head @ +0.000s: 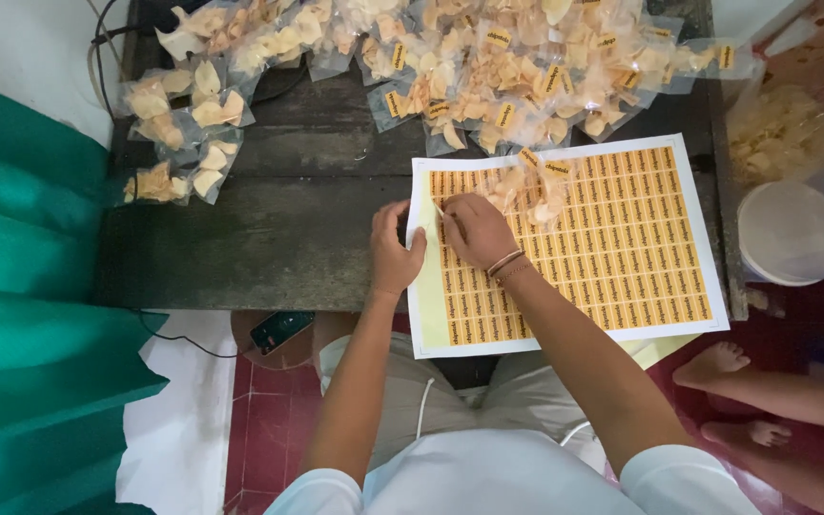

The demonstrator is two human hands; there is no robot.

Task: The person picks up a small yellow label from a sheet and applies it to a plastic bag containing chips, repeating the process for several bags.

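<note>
Paper label sheet (622, 238) — worn wooden table (278, 219)

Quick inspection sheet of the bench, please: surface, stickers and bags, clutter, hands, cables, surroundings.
Surface: dark worn wooden table, bare at the left front.
Job's things: sticker sheet of orange labels, its left column peeled; one bag of chips lying on it; labelled bags heaped along the far edge; unlabelled bags at far left.
Clutter: lidded plastic tubs at right, a large chip bag behind them.
Hands: left hand pressing the sheet's left edge; right hand pinching at a label, grip closed.
Cables: black cable at far left, another below the table edge toward a phone.
Surroundings: green cloth at left, red tiled floor, another person's bare feet at right.
</note>
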